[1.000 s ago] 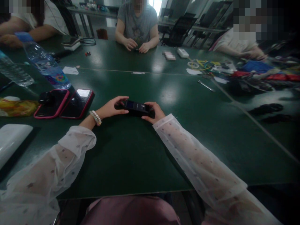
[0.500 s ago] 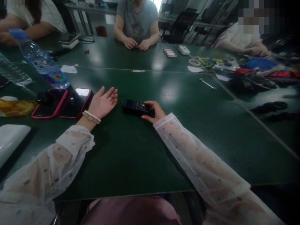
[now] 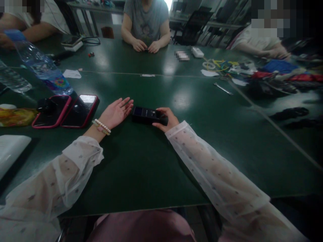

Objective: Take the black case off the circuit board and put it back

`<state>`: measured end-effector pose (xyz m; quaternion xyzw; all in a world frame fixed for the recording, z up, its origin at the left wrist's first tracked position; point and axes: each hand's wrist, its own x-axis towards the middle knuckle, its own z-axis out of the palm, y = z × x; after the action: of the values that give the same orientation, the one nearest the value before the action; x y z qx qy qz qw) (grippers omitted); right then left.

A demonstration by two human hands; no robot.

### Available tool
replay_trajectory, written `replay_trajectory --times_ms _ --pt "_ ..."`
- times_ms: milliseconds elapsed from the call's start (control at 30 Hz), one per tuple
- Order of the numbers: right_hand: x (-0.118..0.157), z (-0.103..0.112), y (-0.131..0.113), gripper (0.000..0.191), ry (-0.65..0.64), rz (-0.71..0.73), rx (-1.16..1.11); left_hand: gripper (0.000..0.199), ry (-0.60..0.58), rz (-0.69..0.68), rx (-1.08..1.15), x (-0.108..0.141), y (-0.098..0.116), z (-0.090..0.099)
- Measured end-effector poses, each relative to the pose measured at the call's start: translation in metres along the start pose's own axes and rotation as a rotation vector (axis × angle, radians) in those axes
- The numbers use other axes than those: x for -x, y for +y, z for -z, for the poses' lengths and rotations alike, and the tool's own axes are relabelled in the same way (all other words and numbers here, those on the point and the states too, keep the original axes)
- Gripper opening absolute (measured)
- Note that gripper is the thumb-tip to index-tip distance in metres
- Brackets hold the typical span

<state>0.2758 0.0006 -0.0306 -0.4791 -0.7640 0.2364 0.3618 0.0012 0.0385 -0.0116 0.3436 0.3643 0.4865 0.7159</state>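
A black handheld device (image 3: 145, 115) with a small screen and buttons lies level, close over or on the green table (image 3: 151, 174). My right hand (image 3: 168, 120) grips its right end between thumb and fingers. Palm up, my left hand (image 3: 117, 112) has its fingers stretched out with nothing in them, and its fingertips are close to the device's left end. Whether they touch it, I cannot tell. A beaded bracelet circles my left wrist. To the left of that hand lie a phone in a red case (image 3: 80, 111) and another pink-cased phone (image 3: 51, 111) with a black object on top.
Plastic bottles, one with a blue cap (image 3: 47, 67), stand at the left beside a yellow packet (image 3: 17, 117) and a white object (image 3: 12, 151). A wrench (image 3: 223, 89) lies right, near tangled cables (image 3: 219, 65). Several people sit around the table, one opposite (image 3: 146, 27).
My left hand has moved right, towards the device's left end. My right hand keeps its grip, and the device has hardly moved. The view has shifted slightly.
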Motion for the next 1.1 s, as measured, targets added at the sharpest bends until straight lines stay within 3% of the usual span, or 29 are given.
replay_trajectory --times_ms 200,533,700,833,1100 --pt "0.001 -0.001 -0.003 0.056 0.019 -0.023 -0.015 0.027 0.005 -0.006 -0.043 0.0 0.0 0.0" --pt "-0.002 -0.001 0.003 0.054 0.047 -0.024 -0.136 0.024 0.025 0.061 0.078 0.002 0.0 -0.007" --pt "-0.003 0.0 0.001 0.054 0.076 -0.009 -0.159 0.025 0.012 0.024 -0.005 0.002 0.0 -0.008" --pt "-0.007 0.007 0.012 0.056 0.206 -0.014 -0.171 0.027 0.003 -0.005 -0.052 0.001 -0.001 -0.007" --pt "-0.02 0.019 0.072 0.061 0.5 -0.049 -0.085 0.024 0.005 0.068 0.125 0.001 -0.001 -0.009"
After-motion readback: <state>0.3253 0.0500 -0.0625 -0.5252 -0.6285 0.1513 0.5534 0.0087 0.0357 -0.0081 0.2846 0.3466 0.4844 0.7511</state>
